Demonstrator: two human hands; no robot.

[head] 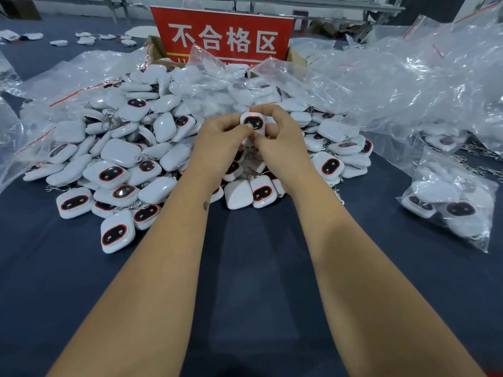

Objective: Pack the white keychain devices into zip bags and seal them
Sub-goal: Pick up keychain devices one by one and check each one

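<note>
White keychain devices [119, 170] lay heaped across the middle of the frame on a dark blue table [250, 268], many showing a dark oval face ringed in red, some with metal chains. A mass of clear zip bags [408, 85] with red seal strips filled the upper right, and more loose bags [40, 104] spread over the pile's left side. A red sign [223, 34] with white characters stood at the top centre, behind the heap, against a cardboard box [156, 50]. At the right edge lay a packed bag [451, 205] holding several devices. At the centre, both hands met above the heap: the left hand [220, 140] and the right hand [283, 134] had their fingers curled round one held device [252, 123], face toward the camera, pinching it between thumbs and fingertips. Small white items [87, 39] sat scattered at the upper left.
</note>
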